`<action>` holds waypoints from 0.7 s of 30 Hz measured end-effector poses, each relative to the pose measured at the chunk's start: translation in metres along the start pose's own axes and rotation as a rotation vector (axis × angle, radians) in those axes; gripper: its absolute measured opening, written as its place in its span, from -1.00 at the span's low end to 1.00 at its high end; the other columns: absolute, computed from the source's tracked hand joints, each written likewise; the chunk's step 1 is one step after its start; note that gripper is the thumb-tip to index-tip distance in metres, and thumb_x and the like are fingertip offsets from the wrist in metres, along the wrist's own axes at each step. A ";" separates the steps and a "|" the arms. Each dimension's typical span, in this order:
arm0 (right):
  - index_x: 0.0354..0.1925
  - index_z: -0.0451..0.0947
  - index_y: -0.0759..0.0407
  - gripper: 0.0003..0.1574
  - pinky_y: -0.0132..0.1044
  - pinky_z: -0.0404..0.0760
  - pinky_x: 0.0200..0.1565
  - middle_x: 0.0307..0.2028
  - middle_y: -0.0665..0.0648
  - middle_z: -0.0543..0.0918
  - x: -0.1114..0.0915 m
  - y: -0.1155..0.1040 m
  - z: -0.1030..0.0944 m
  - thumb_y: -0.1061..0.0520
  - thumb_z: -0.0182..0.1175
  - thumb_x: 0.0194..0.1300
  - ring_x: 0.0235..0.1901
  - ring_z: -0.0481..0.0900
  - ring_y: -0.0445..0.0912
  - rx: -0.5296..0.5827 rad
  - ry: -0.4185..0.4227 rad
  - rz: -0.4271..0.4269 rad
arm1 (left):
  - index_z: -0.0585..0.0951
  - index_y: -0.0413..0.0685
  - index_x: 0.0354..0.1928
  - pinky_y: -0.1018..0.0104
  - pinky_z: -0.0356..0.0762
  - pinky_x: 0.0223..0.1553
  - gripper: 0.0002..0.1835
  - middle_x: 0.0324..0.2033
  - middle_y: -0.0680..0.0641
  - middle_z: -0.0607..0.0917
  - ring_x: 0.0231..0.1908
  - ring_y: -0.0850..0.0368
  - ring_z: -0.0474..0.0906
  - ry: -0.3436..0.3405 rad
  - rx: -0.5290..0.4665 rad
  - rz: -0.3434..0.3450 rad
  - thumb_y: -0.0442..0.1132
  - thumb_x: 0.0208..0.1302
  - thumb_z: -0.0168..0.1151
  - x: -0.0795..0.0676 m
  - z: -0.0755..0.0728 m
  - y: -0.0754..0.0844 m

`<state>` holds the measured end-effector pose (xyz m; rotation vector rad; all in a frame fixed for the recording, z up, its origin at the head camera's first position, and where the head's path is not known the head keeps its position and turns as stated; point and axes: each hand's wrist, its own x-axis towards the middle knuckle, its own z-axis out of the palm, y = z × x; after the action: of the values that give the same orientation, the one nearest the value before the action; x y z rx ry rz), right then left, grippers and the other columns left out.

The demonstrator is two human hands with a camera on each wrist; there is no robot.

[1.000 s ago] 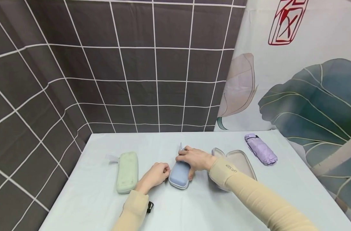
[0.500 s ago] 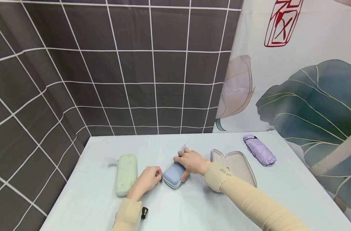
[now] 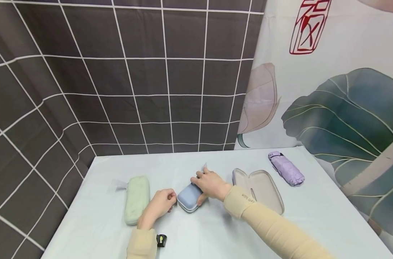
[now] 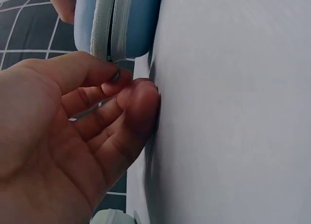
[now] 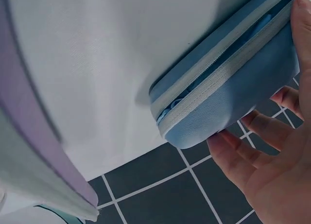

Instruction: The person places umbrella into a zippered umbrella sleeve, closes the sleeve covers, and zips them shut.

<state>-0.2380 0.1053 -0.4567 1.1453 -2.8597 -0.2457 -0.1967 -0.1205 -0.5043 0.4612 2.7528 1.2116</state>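
Note:
A blue zip case lies on the white table between both hands. My right hand grips it from above, thumb on the near side and fingers over the far side. In the right wrist view, the case's zipper is parted along this side, with blue material showing inside. My left hand is at the near left end of the case. Between its thumb and finger it pinches the small zipper pull, mostly hidden by the fingertips. The zipper tapes also stand apart just above these fingers.
A closed green case with a clear tab lies left of my left hand. To the right, an open case with a pale grey lining lies partly behind my right forearm. A folded purple umbrella rests at the back right.
The near end of the blue case has swung left, and my left hand has shifted left with it. My right hand keeps its grip. The head view has turned slightly right.

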 end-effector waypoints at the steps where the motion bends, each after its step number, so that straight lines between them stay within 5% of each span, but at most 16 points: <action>1: 0.08 0.50 -0.01 0.06 -0.12 0.61 -0.17 -0.03 0.15 0.58 0.000 -0.001 0.000 -0.54 0.38 -0.32 -0.11 0.47 0.05 -0.003 0.002 0.007 | 0.55 -0.10 -0.45 0.34 0.39 -0.56 -0.85 -0.69 0.05 0.52 -0.66 0.23 0.44 -0.001 -0.009 0.003 -0.40 0.28 0.10 -0.001 0.000 0.000; 21: 0.14 0.49 -0.06 0.11 -0.10 0.61 -0.19 -0.08 0.14 0.60 0.009 -0.017 -0.003 -0.55 0.41 -0.35 -0.11 0.49 0.04 -0.038 -0.050 0.157 | 0.49 -0.04 -0.48 0.31 0.38 -0.56 -0.84 -0.70 0.03 0.52 -0.66 0.19 0.46 0.022 -0.048 -0.077 -0.40 0.24 0.09 0.000 -0.002 -0.002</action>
<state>-0.2323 0.0866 -0.4571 0.9156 -2.9550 -0.3229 -0.1972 -0.1234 -0.5044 0.3360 2.7257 1.2689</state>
